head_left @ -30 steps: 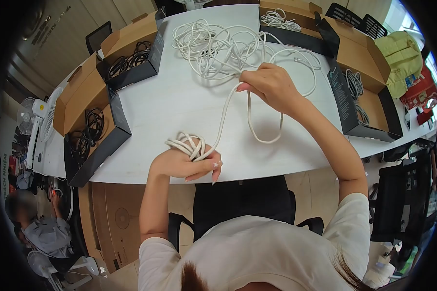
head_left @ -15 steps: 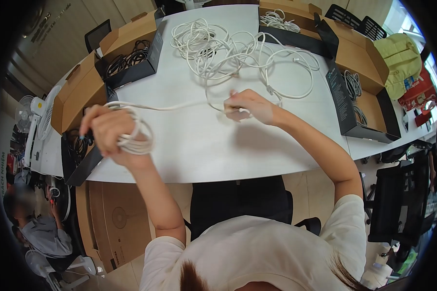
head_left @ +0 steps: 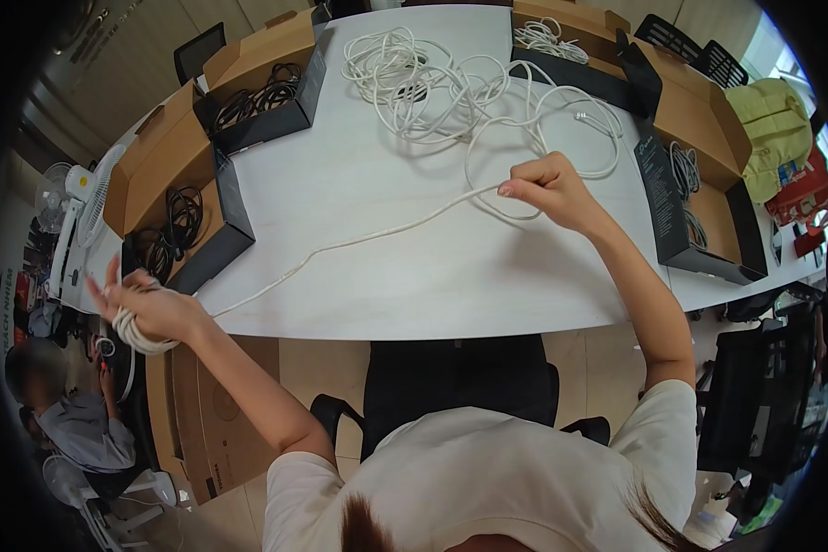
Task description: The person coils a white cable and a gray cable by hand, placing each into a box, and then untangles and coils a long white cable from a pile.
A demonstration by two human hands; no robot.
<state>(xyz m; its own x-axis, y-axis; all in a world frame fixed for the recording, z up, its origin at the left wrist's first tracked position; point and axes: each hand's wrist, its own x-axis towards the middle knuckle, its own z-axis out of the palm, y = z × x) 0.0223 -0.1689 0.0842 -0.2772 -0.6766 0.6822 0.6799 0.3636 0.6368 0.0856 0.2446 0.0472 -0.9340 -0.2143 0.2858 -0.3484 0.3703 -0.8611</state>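
Observation:
My left hand, past the table's front left edge, has several turns of white cable looped around it. Its fingers are partly spread at the tips, with the coil held about the palm. From there a single length of the cable runs up to my right hand, which pinches it over the right half of the table. Beyond my right hand the cable leads into a loose white tangle at the back of the table. A cable plug lies by the loops on the right.
Open boxes with black cables stand at the left of the white table. More open boxes at the right hold white cables and grey cables. A black chair is in front of me; a person sits at far left.
My left hand has swung left and down, past the table edge, with its coil. My right hand has moved right, and the cable between them is now longer and straighter.

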